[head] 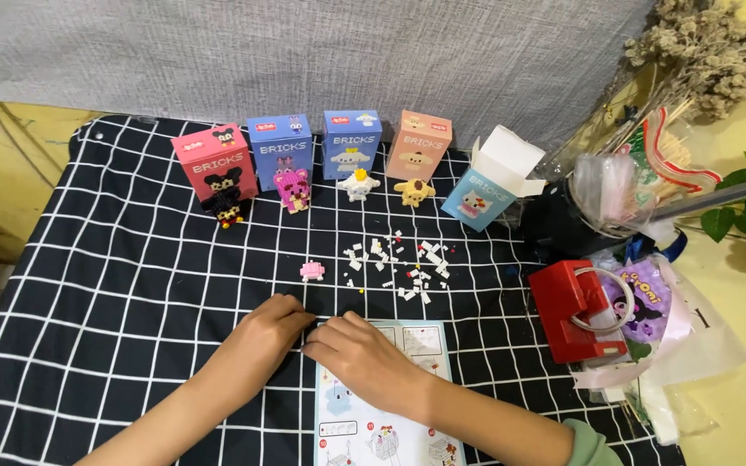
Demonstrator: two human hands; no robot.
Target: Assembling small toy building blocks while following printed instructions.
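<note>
Bricks (395, 259), tiny and white, lie scattered on the tabletop (114, 259) beyond my left hand (271, 324) and right hand (357, 354), both curled fingertip to fingertip over something unseen, so one careless sweep could flick them away.

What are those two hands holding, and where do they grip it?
Cannot be told: left hand and right hand meet fingertip to fingertip, hiding anything between them.
</note>
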